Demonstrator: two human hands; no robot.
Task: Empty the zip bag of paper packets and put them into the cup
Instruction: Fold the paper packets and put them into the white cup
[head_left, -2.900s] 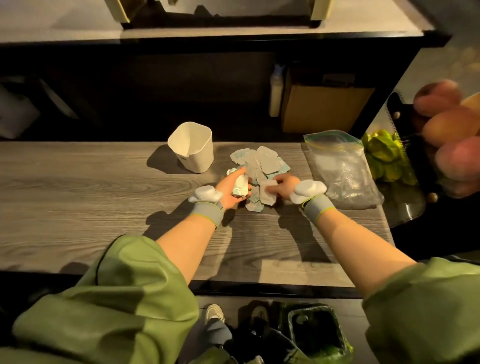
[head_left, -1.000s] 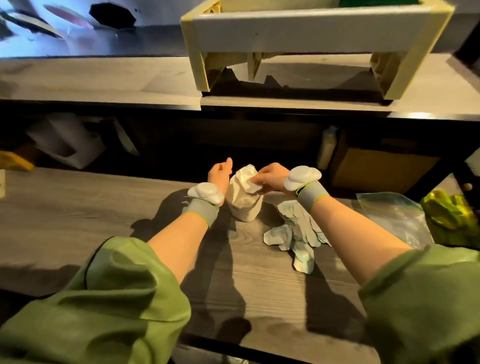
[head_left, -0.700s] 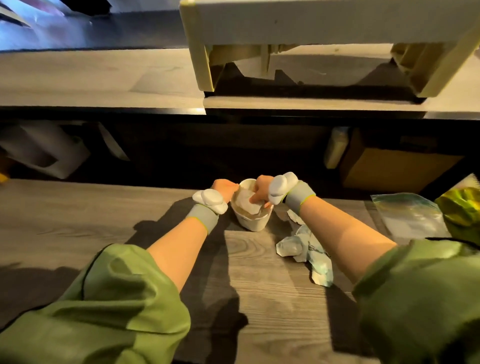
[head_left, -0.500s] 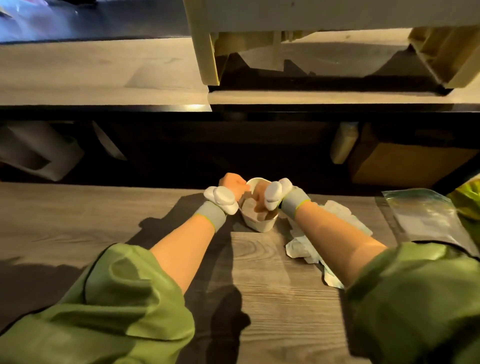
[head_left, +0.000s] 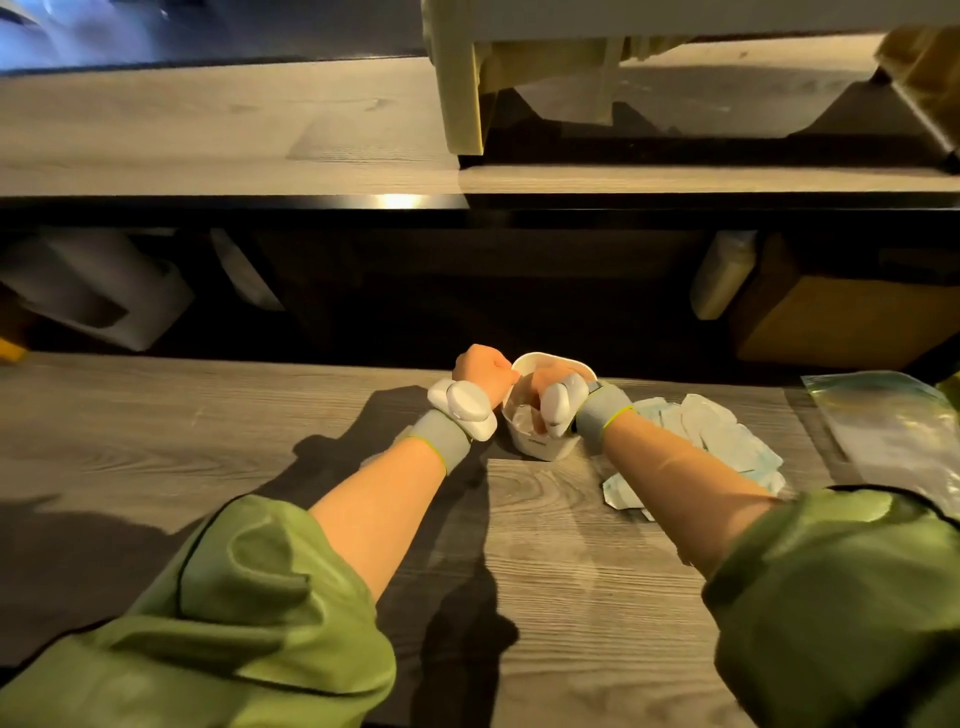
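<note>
Several packets (head_left: 727, 441) lie just right of the cup (head_left: 545, 441), nearest our right hand (head_left: 545, 384), its grip buried inside, state unclear, while our left hand (head_left: 480, 371) clamps the rim.

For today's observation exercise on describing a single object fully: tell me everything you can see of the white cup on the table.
The cup is white, looks like thin plastic or paper, with a rounded-square rim and walls tapering to a smaller base. It stands upright on the wooden table, near the far edge. Pale packets show inside. The left hand is closed against its left rim; the right hand reaches down into its mouth. More packets lie just to its right.
</note>
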